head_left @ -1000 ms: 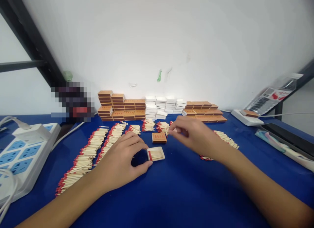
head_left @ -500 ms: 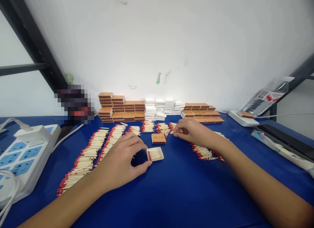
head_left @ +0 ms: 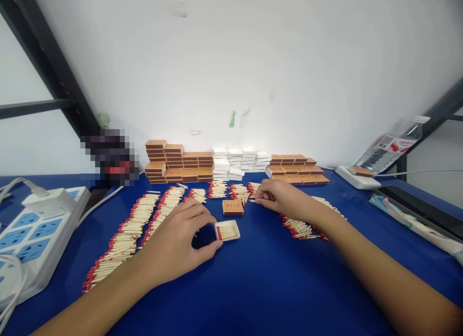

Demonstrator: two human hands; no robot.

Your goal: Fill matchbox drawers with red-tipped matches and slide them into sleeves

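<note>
My left hand (head_left: 191, 232) holds the left end of a small white matchbox tray (head_left: 236, 224) between thumb and forefinger. The tray rests on the table with several red-tipped matches (head_left: 227, 231) lying in it. Just behind it lies a brown matchbox sleeve (head_left: 233, 208). My right hand (head_left: 269, 195) is closed in a pinch beside a small heap of matches (head_left: 253, 188). Its fingertips close on what look like matches, mostly hidden by the fingers. Another pile of matches (head_left: 298, 228) lies under and in front of my right wrist.
Long rows of matches (head_left: 126, 235) lie on the left. Along the wall stand stacks of brown matchboxes (head_left: 174, 161), white trays (head_left: 235, 161) and more brown boxes (head_left: 300, 171). A power strip (head_left: 43, 239) sits far left; a bottle (head_left: 390, 145) and a phone (head_left: 415, 208) are right.
The view has tilted slightly, so things sit a little lower. My left hand keeps its hold on the tray. My right hand has barely moved and stays pinched by the small heap.
</note>
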